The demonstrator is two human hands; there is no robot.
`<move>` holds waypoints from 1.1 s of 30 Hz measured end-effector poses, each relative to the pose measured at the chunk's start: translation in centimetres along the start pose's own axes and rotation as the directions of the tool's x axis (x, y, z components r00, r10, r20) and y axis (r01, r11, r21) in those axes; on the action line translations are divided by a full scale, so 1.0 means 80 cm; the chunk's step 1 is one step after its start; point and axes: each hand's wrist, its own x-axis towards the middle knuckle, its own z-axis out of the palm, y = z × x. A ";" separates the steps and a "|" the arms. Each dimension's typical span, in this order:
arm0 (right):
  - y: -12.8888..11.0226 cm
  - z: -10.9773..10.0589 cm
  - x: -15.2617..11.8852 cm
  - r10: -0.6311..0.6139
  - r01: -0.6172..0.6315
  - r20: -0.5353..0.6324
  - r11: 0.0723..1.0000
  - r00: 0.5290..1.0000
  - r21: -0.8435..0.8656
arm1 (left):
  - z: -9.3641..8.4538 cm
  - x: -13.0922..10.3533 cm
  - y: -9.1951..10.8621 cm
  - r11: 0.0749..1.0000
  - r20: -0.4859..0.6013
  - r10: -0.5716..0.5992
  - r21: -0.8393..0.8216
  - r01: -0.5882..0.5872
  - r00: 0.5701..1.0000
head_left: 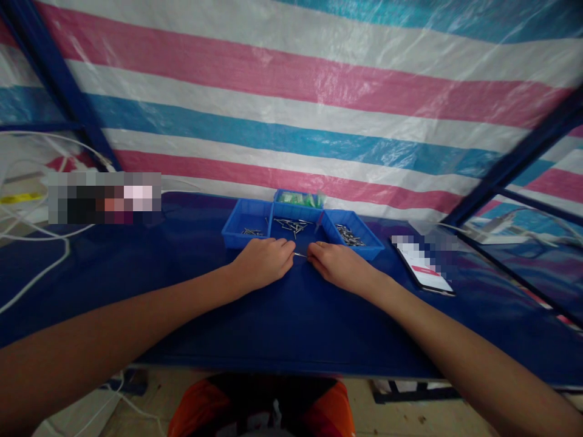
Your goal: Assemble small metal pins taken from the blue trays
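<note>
Between my hands, low over the blue table (pixel 273 328), a thin silvery metal piece (pixel 299 255) spans the small gap. My left hand (pixel 266 261) is closed on its left end. The right end is pinched by the fingers of my right hand (pixel 341 264). What exactly the piece is, I cannot make out, since the fingertips cover both ends. Just beyond the hands lies a loose pile of similar thin metal pieces (pixel 291 226). A blue tray (pixel 228 233) at the left holds some small metal parts, and a blue tray (pixel 376 243) at the right holds many more.
Behind the pile stands a third blue tray (pixel 298 211) with green packets. A phone (pixel 423 267) lies to the right. White cables (pixel 50 267) run along the left side. A striped plastic sheet (pixel 291 109) hangs behind the table, between blue metal posts (pixel 68 91).
</note>
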 end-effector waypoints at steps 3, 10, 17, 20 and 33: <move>0.000 0.001 0.000 -0.001 0.001 -0.001 1.000 1.000 -0.004 | -0.003 0.000 0.001 1.000 -0.010 -0.007 -0.030 0.007 1.000; 0.000 0.000 0.002 0.003 -0.003 0.000 1.000 1.000 -0.001 | -0.005 -0.003 0.009 0.996 -0.062 0.063 -0.051 -0.066 0.996; 0.001 -0.005 0.002 0.025 -0.018 -0.062 0.994 0.998 0.110 | -0.003 -0.002 0.000 0.998 0.099 -0.059 0.021 0.057 0.993; -0.001 -0.009 -0.001 -0.013 0.034 -0.126 0.986 0.992 0.166 | 0.000 -0.004 0.002 0.998 0.141 -0.062 0.033 0.058 0.988; 0.055 -0.024 -0.004 0.396 -0.496 -0.402 0.850 0.826 -0.180 | 0.000 -0.004 0.001 0.998 0.184 -0.028 0.066 0.016 0.983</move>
